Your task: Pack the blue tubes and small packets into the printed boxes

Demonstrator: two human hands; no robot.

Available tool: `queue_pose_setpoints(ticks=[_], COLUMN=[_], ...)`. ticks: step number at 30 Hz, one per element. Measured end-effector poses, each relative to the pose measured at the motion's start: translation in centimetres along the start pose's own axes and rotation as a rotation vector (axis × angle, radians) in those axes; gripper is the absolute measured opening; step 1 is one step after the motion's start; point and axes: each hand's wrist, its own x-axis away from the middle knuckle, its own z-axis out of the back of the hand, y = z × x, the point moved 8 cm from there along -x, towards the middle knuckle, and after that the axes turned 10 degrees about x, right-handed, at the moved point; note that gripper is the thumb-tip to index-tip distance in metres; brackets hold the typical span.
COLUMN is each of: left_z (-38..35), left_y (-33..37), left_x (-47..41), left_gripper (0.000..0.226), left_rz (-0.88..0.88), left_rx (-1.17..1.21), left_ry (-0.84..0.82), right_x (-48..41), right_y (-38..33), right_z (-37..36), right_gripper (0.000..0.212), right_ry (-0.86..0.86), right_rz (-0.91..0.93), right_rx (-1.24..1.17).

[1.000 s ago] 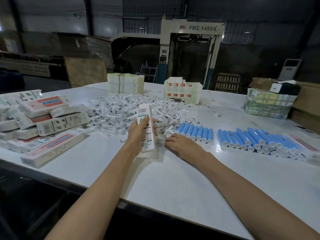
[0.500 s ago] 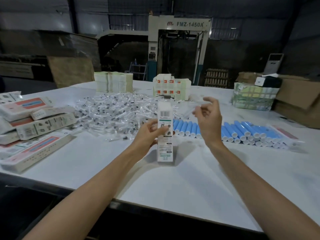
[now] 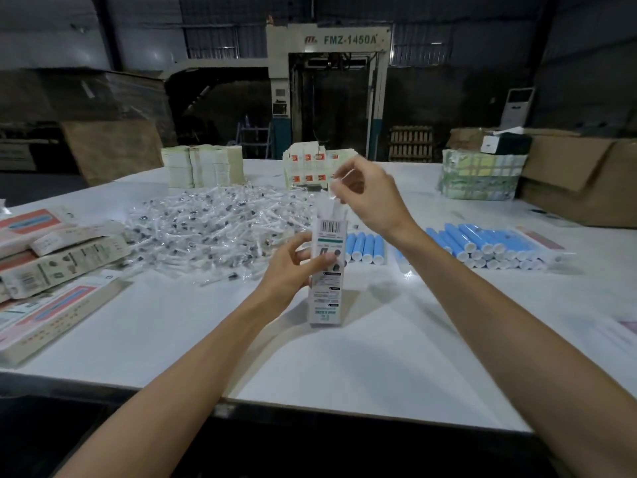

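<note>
A printed box (image 3: 327, 288) stands upright on the white table (image 3: 362, 367), its top end open. My left hand (image 3: 296, 267) grips it at mid height. Just above the opening, my right hand (image 3: 365, 194) pinches a small clear packet (image 3: 336, 191) whose lower end reaches into the box. A big heap of clear small packets (image 3: 213, 225) lies behind and to the left. Blue tubes lie in a short row (image 3: 365, 246) behind the box and in a larger pile (image 3: 489, 243) to the right.
Several printed boxes (image 3: 58, 260) are stacked at the left edge. Flat box blanks (image 3: 203, 167), a red-marked carton stack (image 3: 310, 167) and a wrapped bundle (image 3: 482, 174) stand at the back. Cardboard cartons (image 3: 579, 181) sit at the far right.
My right hand left the table beside the packet heap, rose with a clear packet and now holds it over the box mouth. My left hand shifted the upright box slightly right.
</note>
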Motion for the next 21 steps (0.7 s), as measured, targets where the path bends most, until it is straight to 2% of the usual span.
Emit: queue_pose_setpoints(ticks=[5,8,10,15,17,21], left_z=[-0.3,-0.4,-0.4,-0.3,-0.5,-1.0], left_y=[0.2,0.4,0.5,0.8,0.7,0.5], left_x=[0.2,0.4,0.5,0.5,0.5,0.4], left_gripper=[0.059,0.076,0.079,0.084,0.084,0.081], left_rz=[-0.013,-0.022,-0.046,-0.097,-0.104,-0.094], left_rx=[-0.013,-0.014,-0.015,0.003,0.008,-0.001], left_ry=[-0.035,-0.034,-0.038,-0.076,-0.094,-0.119], right_x=[0.7,1.1,1.7,5.5,7.3,8.9], right_y=[0.4,0.4,0.7,3.7,5.0,5.6], right_z=[-2.5,-2.8,-3.0,-2.1,-3.2,-5.1], right_gripper=[0.012,0.017,0.022,0.026,0.035,0.051], right_ry=[-0.227,-0.255,-0.246,-0.004,-0.045,-0.115], right_rz=[0.017,0.050,0.066,-0.115,-0.168,-0.151], right_rx=[0.101,0.196,0.211,-0.094,-0.196,-0.299])
